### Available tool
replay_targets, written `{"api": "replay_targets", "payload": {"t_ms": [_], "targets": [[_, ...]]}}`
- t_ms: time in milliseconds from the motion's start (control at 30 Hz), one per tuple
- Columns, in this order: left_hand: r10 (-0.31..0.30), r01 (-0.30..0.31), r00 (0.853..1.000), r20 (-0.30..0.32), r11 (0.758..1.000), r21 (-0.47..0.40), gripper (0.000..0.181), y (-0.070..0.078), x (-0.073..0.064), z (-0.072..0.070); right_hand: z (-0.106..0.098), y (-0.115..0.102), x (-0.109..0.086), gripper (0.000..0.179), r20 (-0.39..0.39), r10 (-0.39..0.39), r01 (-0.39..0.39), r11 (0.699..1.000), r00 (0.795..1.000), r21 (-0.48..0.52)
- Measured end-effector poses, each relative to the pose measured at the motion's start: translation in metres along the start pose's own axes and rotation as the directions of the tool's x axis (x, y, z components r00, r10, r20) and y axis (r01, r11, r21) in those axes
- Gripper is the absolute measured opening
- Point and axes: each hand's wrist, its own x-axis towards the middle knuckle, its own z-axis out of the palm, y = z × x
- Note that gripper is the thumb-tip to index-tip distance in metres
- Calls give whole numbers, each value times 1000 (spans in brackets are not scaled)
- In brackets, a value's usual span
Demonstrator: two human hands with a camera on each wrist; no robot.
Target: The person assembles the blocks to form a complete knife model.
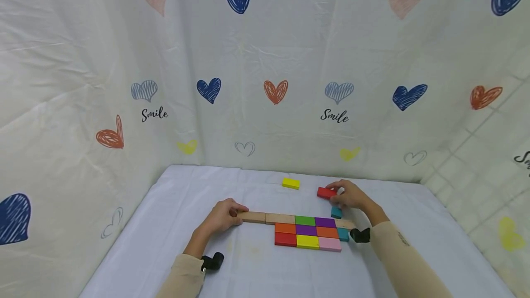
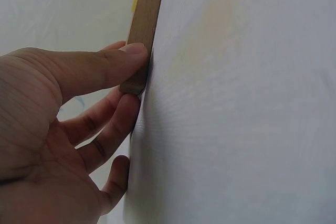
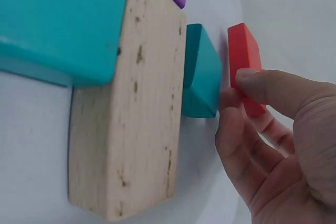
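At the left end of the block layout, my left hand (image 1: pixel 223 215) pinches the end of a plain wooden block (image 1: pixel 252 217); the left wrist view shows the thumb on its near side and fingers behind. A second wooden block (image 1: pixel 279 219) continues that row. My right hand (image 1: pixel 349 195) holds a red block (image 1: pixel 325 192) between thumb and fingers, toward the back of the table. Just in front of that hand lies a teal block (image 1: pixel 336 212). In the right wrist view this teal block (image 3: pixel 202 77) stands between a wooden block (image 3: pixel 147 98) and the red one.
Coloured blocks form joined rows, among them a green block (image 1: pixel 305 220), a yellow block (image 1: pixel 308 242) and a pink block (image 1: pixel 330 243). One loose yellow block (image 1: pixel 290 183) lies at the back. A white cloth (image 1: pixel 244 270) covers the table, with a heart-printed curtain (image 1: pixel 290 128) behind.
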Motion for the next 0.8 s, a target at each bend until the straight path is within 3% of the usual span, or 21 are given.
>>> {"api": "replay_targets", "payload": {"t_ms": [267,500,800], "targets": [[10,-10,1000,3,1000,-1,32,0,0,0,-7,-10,-12,41,2,-72,72,997,997,23],[-1,1,1000,3,1000,-18,32,-1,0,1,-9,-18,-25,41,0,-65,65,998,998,23],[19,-19,1000,-10,1000,9,32,1,0,0,-8,-36,-56,40,4,-129,128,991,992,37]]}}
